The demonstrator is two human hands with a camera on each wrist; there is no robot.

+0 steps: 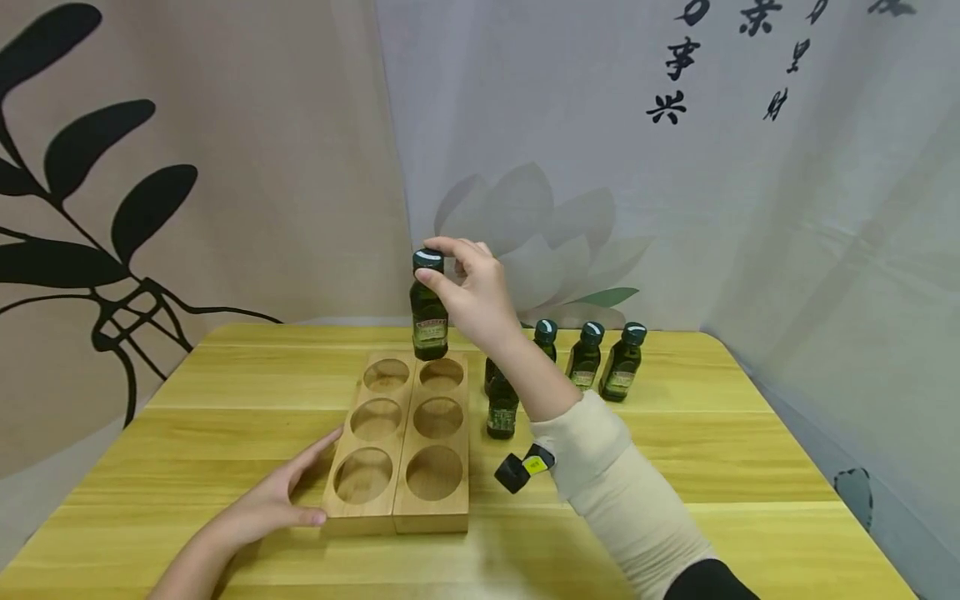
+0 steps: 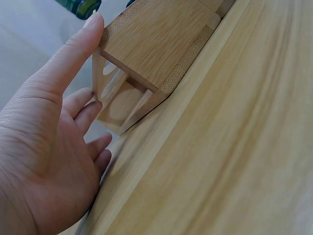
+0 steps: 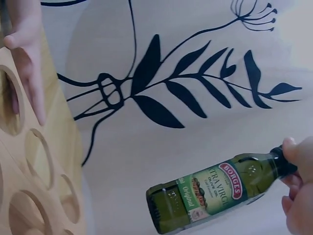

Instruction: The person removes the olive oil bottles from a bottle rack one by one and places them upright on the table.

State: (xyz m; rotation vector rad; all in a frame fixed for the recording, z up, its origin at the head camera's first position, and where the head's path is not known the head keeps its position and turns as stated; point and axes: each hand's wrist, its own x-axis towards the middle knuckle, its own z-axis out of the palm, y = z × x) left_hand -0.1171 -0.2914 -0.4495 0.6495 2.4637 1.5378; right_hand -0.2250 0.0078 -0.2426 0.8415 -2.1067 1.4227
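My right hand (image 1: pixel 480 292) pinches a small green glass olive oil bottle (image 1: pixel 430 317) by its dark cap, thumb on one side and fingers on the other. In the right wrist view the label of the olive oil bottle (image 3: pixel 210 191) reads BORGES, extra virgin. The bottle is upright in the head view, over the far end of a wooden holder (image 1: pixel 431 513) that has two rows of round holes. Nothing stands in those holes. At the holder's left side rests my left hand (image 1: pixel 262 504), thumb near the front corner and fingers extended along the side.
Several more green bottles (image 1: pixel 622 365) stand on the wooden table (image 1: pixel 720 450) right of the holder, some partly behind my right forearm. A small black device with a yellow label (image 1: pixel 534 464) sits at my right wrist. Printed cloth (image 1: pixel 300 167) hangs behind the table.
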